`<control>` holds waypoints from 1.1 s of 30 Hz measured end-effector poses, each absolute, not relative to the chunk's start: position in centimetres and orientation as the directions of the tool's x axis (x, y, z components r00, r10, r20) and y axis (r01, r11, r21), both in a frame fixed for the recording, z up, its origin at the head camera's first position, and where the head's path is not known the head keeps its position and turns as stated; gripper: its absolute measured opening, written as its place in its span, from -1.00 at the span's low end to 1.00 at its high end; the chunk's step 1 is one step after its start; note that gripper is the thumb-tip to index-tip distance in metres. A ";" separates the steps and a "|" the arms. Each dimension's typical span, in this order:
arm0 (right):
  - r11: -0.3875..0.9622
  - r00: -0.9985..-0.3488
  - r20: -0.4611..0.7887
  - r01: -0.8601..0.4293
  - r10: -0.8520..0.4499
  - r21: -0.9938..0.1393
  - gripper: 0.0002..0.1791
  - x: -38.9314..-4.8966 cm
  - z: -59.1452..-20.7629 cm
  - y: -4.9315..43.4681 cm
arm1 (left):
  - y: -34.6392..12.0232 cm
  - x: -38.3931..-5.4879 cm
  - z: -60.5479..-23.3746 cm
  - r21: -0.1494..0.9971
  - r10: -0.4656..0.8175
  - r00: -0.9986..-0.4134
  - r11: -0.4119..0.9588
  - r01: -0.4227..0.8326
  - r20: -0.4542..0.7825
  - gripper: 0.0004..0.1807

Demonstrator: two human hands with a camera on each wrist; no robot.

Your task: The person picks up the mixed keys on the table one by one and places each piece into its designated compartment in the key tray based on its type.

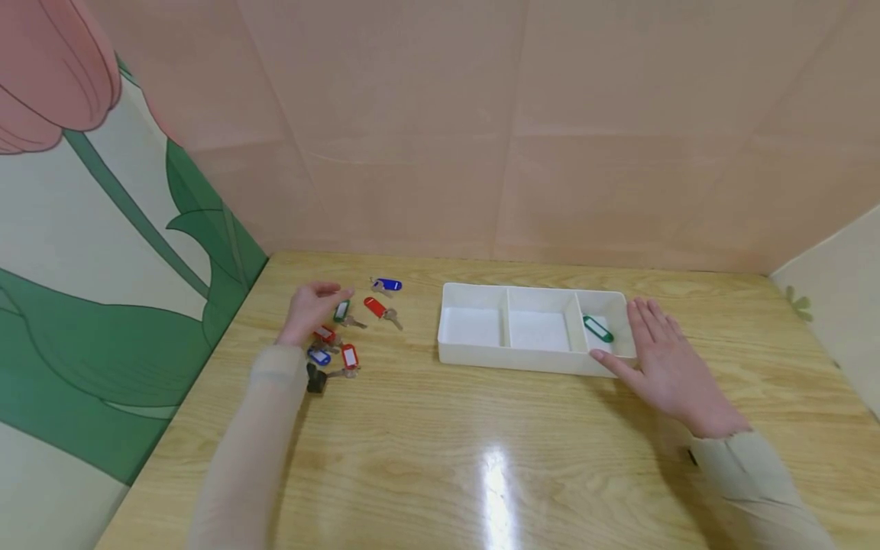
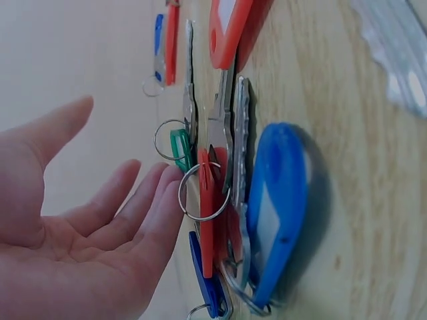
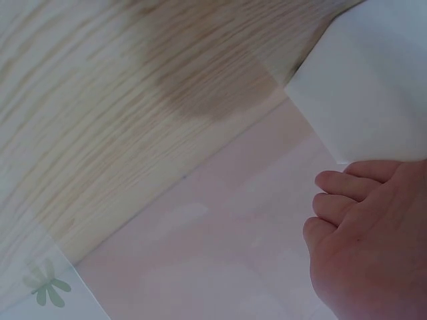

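Note:
My left hand (image 1: pixel 311 312) hovers over keys with coloured tags at the table's left, thumb and fingers apart with nothing between them. Its fingertips are beside a green key tag (image 1: pixel 341 310), which also shows in the left wrist view as a green tag (image 2: pixel 180 148) on a ring. At the right end of a white three-compartment box (image 1: pixel 516 358), my right hand (image 1: pixel 670 374) rests with straight fingers along the side and the thumb at the front rim. A green tag (image 1: pixel 598 328) lies in the right compartment; whether a key is attached is unclear.
Around the left hand lie a red-tagged key (image 1: pixel 375 307), a blue tag (image 1: pixel 388 284), another red tag (image 1: pixel 350 356), a blue tag (image 1: pixel 319 357) and a black-headed key (image 1: pixel 316 379). A pink-covered wall (image 1: pixel 509 191) stands behind the wooden table (image 1: pixel 412 458).

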State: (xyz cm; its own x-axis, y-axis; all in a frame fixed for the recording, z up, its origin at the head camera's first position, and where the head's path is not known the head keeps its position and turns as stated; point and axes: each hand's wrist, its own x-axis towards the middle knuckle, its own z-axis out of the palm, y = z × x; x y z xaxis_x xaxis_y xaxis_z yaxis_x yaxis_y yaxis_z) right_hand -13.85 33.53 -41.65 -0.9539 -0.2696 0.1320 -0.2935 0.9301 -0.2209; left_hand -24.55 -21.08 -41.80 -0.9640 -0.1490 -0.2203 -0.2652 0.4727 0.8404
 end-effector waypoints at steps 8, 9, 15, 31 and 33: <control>0.928 -0.953 0.141 -0.296 -0.269 -0.228 0.14 -13.8 -41.6 33.5 | -20.6 -24.4 -42.0 0.832 -0.090 -0.977 0.513 -0.210 -0.191 -0.39; 0.928 -0.953 0.141 -0.296 -0.269 -0.229 0.14 -13.8 -41.6 33.5 | -20.6 -24.4 -42.0 0.831 -0.082 -0.978 0.517 -0.205 -0.190 -0.40; 0.927 -0.951 0.144 -0.300 -0.273 -0.225 0.14 -13.8 -41.6 33.5 | -20.8 -24.2 -42.2 0.798 -0.055 -0.983 0.577 -0.176 -0.177 -0.43; 0.929 -0.953 0.138 -0.295 -0.269 -0.225 0.14 -13.8 -41.6 33.5 | -20.0 -24.2 -42.4 0.699 -0.075 -0.973 0.685 -0.209 -0.217 -0.52; 0.928 -0.953 0.140 -0.296 -0.270 -0.225 0.14 -13.9 -41.7 33.5 | -20.0 -24.1 -42.4 0.695 -0.075 -0.971 0.686 -0.215 -0.226 -0.52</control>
